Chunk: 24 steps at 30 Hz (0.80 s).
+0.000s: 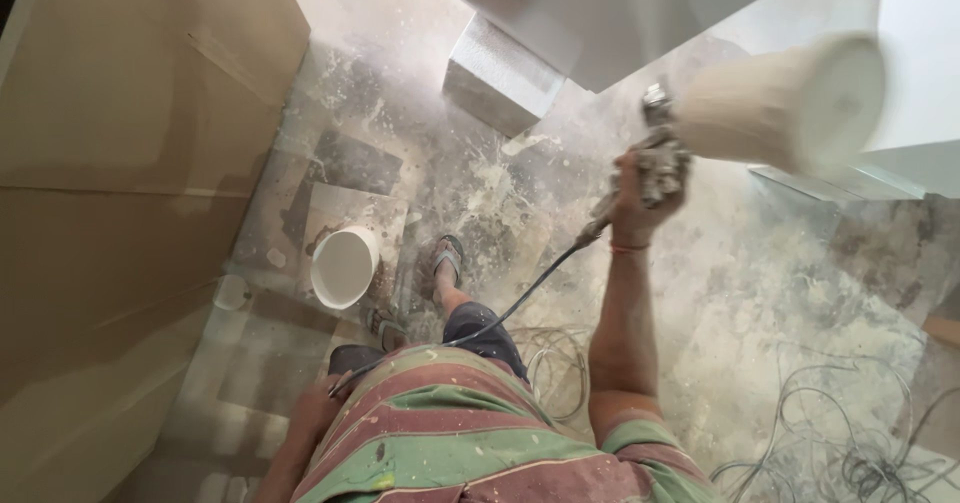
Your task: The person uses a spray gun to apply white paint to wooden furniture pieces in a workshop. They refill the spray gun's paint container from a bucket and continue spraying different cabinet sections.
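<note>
My right hand [648, 185] is raised and closed around the paint-crusted handle of a spray gun [660, 133]. The gun's large white cup [785, 103] points to the right, blurred. A dark air hose [520, 298] runs from the gun down across my body. My left hand is hidden; only the left forearm [300, 433] shows at the bottom, beside my striped green and red shirt. White panels [620, 13] lean just beyond the gun.
A white bucket of paint [343, 266] stands on the spattered floor near my sandalled feet [448, 258]. Tall brown boards [120, 163] fill the left side. A grey block [498, 75] sits under the white panels. Loose coiled wires [850, 443] lie at the bottom right.
</note>
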### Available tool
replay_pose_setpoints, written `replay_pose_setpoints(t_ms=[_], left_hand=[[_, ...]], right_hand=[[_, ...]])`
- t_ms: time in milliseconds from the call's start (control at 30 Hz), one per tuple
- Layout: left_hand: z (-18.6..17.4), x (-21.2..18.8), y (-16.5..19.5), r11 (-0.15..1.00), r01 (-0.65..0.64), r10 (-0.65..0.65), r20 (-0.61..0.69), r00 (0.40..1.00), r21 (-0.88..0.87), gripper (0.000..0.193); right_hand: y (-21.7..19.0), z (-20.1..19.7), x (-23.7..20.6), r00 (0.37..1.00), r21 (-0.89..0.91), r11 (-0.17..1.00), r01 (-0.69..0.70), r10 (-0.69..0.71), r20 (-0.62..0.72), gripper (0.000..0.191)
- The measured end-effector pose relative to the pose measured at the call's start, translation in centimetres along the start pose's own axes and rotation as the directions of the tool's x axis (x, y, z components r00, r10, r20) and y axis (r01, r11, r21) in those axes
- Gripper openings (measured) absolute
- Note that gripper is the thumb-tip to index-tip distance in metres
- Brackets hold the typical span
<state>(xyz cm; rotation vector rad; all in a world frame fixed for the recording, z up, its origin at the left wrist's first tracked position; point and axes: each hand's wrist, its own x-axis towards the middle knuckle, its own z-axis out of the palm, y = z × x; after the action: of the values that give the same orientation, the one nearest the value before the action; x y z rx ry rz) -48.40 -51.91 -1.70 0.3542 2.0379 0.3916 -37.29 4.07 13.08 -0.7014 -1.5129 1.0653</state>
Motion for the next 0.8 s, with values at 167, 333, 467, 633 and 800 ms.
replay_pose_setpoints(t_ms=[167, 333, 467, 633, 800], left_hand=[[-0.4, -1.4, -0.8, 0.988, 0.115, -0.117, 0.016, 0.993, 0.1, 0.047], [0.2, -2.5, -0.9, 0.974, 0.219, -0.224, 0.08, 0.971, 0.066, 0.048], [0.3, -2.4, -0.8, 0.978, 0.169, -0.173, 0.025, 0.985, 0.12, 0.046], [-0.4, -1.4, -0.8, 0.985, 0.091, -0.095, 0.017, 0.995, 0.15, 0.044], [-0.5, -0.9, -1.1, 0.978, -0.014, 0.011, 0.014, 1.0, 0.21, 0.042]], right_hand=[[7.6, 2.5, -2.6, 0.903, -0.093, 0.9, -0.425, 0.429, 0.02, 0.046], [12.4, 4.9, -3.4, 0.91, -0.052, 0.913, -0.404, 0.407, 0.081, 0.054], [11.9, 5.1, -3.1, 0.859, -0.083, 0.86, -0.504, 0.509, 0.057, 0.041], [4.1, 2.3, -2.4, 0.922, -0.011, 0.922, -0.387, 0.387, 0.025, 0.054], [-5.6, -0.4, -1.0, 1.0, -0.008, 1.0, -0.024, 0.024, -0.014, 0.04]])
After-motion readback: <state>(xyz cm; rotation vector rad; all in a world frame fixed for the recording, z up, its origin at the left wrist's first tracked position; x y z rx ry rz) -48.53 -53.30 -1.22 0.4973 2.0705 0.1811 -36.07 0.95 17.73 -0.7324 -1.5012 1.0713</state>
